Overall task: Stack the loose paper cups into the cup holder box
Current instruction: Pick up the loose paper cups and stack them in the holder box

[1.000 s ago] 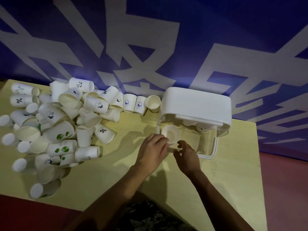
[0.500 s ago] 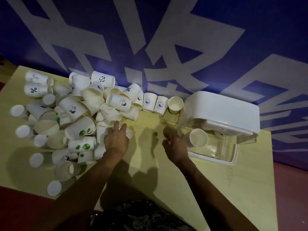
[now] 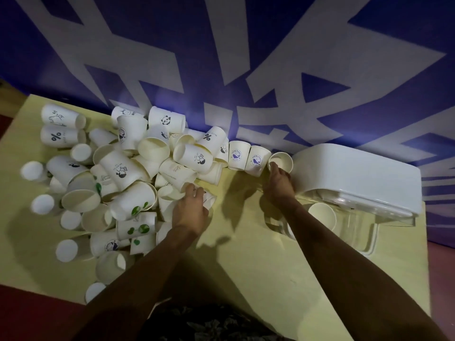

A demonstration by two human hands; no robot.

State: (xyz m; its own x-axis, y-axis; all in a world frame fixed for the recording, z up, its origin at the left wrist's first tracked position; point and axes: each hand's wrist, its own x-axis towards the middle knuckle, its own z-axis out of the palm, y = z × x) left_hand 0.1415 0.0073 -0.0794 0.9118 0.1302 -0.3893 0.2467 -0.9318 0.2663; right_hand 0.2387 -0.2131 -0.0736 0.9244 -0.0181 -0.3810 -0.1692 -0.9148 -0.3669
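Note:
A heap of loose white paper cups (image 3: 128, 173) covers the left half of the pale yellow table (image 3: 246, 254). The cup holder box (image 3: 357, 173) lies on its side at the right, with a white lid and a clear body. One cup (image 3: 322, 215) sits in its open mouth. My left hand (image 3: 190, 210) grips a cup (image 3: 208, 199) at the heap's right edge. My right hand (image 3: 279, 183) reaches to an open cup (image 3: 282, 159) by the wall, just left of the box, fingers on its rim.
A blue wall with large white characters (image 3: 221, 70) runs right behind the table. Two whale-logo cups (image 3: 246, 157) lie between the heap and the open cup. The table's near edge drops to a dark red floor (image 3: 29, 311).
My right hand has moved from the box mouth up to the open cup by the wall. My left hand has settled on a cup at the heap's edge. The camera turned left.

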